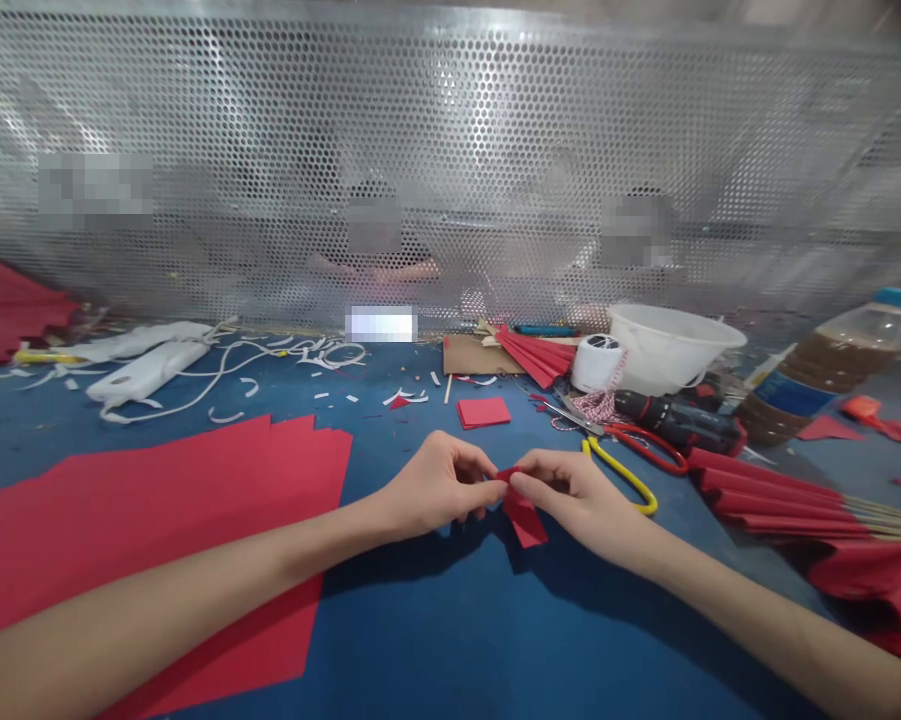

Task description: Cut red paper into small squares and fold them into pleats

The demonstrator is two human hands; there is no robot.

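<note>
Because the folded red paper piece (524, 515) is small, the left hand (436, 488) and right hand (579, 497) are pinching it. Both are closing narrowly from opposite sides.

Probably craft workshop: workbench (450, 650), red paper (142, 530), scissors (622, 475), drill (675, 420), perforated metal screen (450, 150).

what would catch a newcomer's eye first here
First, the left hand and right hand pinching a small folded piece of red paper at centre. Large red paper sheets cover the blue tabletop at left, and a pleated red paper fan lies at right. A perforated metal screen fills the background.
</note>
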